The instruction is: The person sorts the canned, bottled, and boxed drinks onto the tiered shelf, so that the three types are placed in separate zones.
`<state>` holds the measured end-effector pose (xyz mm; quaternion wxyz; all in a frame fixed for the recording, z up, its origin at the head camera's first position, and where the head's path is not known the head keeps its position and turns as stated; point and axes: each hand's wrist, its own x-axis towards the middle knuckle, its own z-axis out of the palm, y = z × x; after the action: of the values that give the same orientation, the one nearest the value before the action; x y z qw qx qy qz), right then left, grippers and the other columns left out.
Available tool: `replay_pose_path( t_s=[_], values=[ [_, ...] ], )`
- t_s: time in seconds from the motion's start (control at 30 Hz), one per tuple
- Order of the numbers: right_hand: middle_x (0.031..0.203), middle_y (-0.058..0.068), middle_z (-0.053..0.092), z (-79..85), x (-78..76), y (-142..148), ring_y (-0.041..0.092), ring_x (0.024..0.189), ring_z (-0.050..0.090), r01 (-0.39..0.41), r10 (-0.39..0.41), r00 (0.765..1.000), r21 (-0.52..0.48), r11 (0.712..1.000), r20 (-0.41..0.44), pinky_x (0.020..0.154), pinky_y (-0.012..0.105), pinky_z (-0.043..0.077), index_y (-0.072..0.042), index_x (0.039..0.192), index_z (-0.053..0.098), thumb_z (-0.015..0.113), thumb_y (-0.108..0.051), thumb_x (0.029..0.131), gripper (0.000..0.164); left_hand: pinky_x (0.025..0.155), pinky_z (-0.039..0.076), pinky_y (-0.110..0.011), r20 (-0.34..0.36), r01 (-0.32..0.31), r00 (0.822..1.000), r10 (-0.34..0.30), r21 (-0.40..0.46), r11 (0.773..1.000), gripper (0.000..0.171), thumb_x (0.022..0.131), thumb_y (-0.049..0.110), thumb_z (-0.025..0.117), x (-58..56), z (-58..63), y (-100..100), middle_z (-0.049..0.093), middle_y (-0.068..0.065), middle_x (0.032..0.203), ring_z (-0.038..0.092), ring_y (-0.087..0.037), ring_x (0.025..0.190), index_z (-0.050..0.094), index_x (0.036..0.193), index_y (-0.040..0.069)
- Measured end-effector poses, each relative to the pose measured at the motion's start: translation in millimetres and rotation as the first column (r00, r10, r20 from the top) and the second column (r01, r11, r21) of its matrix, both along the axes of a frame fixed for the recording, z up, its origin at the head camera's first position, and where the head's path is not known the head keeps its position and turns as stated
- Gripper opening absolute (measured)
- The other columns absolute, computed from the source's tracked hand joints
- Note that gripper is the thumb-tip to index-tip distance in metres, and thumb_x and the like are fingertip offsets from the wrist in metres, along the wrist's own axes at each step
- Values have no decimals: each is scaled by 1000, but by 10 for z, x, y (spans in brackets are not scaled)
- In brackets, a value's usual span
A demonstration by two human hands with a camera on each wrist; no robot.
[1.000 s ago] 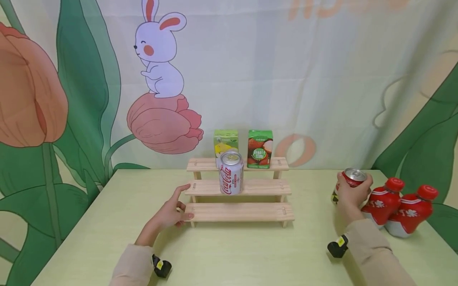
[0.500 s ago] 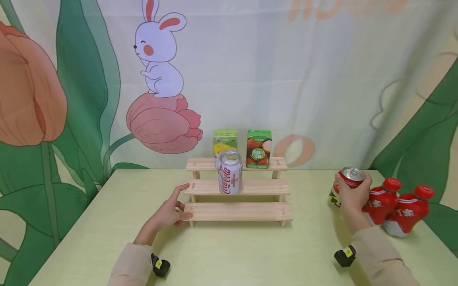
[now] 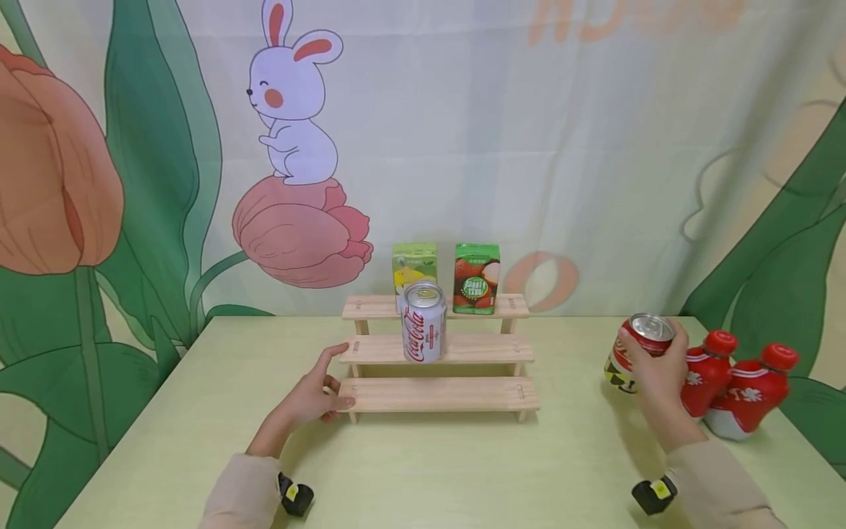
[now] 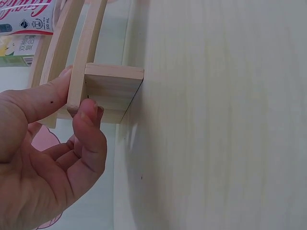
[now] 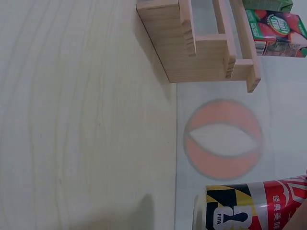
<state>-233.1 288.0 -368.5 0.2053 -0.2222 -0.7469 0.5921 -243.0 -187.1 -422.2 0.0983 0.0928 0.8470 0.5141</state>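
My left hand (image 3: pixel 312 395) pinches the left end of the lowest board of a three-step wooden display rack (image 3: pixel 439 394). In the left wrist view the thumb and a fingertip (image 4: pixel 88 111) meet that board's end from opposite sides. On the right, my right hand (image 3: pixel 663 376) grips a red drink can (image 3: pixel 651 327) around its upper part, the can leaning slightly. Its yellow-and-black lower part shows in the right wrist view, where the hand is mostly cut off. A white Coca-Cola can (image 3: pixel 424 327) stands on the middle step.
On the top step stand a green lychee drink carton (image 3: pixel 477 279) and a yellow-green carton (image 3: pixel 415 266), partly hidden by the white can. Two red-capped bottles (image 3: pixel 753 397) stand right beside my right hand. A printed curtain (image 3: pixel 449 147) hangs behind the table (image 3: pixel 423 470).
My right hand and the red can have shifted slightly toward me, and more of the can's lower side shows. The left hand stays at the rack.
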Motion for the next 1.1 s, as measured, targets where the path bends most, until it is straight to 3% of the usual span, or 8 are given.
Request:
replay_pose_path(
  t_s=[0.3, 0.63, 1.1],
  values=[
    [147, 10, 19, 107, 143, -46, 30, 133, 18, -84, 83, 996, 51, 995, 18, 103, 49, 24, -17, 145, 9, 58, -38, 87, 79, 47, 46, -31, 6, -15, 1000, 15, -7, 1000, 86, 78, 2, 70, 12, 3, 11, 50, -14, 80, 53, -21, 54, 18, 141, 30],
    [146, 11, 21, 231, 284, -130, 29, 130, 22, -118, 118, 993, 43, 992, 13, 102, 47, 27, -15, 146, 11, 59, -35, 87, 78, 47, 45, -32, 12, -18, 1000, 18, -3, 1000, 85, 78, 3, 69, 11, 13, 17, 50, -14, 81, 54, -22, 54, 18, 141, 29],
    [146, 15, 21, 282, 417, -201, 34, 130, 23, -206, 204, 978, 77, 975, 37, 99, 52, 29, -14, 146, 9, 59, -36, 87, 81, 46, 45, -31, 5, -10, 1000, 10, 10, 1000, 86, 79, 1, 69, 15, 11, 12, 51, -15, 80, 53, -21, 53, 18, 142, 29]
  ],
)
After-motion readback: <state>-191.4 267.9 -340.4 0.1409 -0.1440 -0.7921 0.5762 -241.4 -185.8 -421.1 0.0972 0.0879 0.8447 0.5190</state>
